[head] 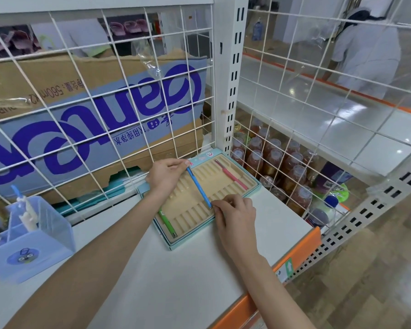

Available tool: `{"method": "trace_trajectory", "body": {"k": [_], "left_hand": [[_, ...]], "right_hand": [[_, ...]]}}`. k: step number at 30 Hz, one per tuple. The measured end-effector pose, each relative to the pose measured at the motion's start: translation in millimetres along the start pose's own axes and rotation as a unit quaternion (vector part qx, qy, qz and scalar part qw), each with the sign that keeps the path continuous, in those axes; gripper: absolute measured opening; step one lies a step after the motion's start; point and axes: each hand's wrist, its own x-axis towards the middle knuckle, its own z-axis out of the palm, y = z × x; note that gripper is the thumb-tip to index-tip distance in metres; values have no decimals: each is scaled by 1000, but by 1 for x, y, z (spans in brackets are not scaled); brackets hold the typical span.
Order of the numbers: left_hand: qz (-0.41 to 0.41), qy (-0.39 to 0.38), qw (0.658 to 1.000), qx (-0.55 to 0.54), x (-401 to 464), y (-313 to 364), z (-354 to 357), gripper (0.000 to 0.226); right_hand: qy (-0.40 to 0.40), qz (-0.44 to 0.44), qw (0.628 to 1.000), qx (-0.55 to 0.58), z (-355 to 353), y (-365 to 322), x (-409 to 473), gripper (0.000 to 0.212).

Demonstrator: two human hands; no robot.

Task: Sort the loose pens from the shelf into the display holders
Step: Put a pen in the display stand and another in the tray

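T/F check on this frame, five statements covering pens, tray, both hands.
1. Both hands hold the blue pen by its ends: the left hand at the far end, the right hand at the near end. True.
2. The pink pen lies in the cream slotted tray. True.
3. The green pen lies at the tray's right edge. False: it is at the left edge.
4. The tray's slots are all filled. False: most are empty.
5. The translucent blue plastic holder stands left of the tray. True.
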Motion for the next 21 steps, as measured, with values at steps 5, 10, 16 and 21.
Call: {"method": "trace_trajectory", "body": {"k": [5, 10, 16, 21], "left_hand": [[-8, 12, 1000, 24, -3, -6, 2, 22], [-1, 23, 999, 49, 0, -18, 2, 11], [67, 24, 991, 114, -7, -18, 3, 14], [132, 41, 976, 166, -11, -22, 6, 17]], "right_hand": [[14, 2, 1000, -14, 1, -1, 0, 17], [17, -14, 999, -29, 1, -2, 0, 29], [15, -19, 999, -44, 2, -2, 0, 38], [17, -20, 998, -51, 3, -1, -1, 38]]}}
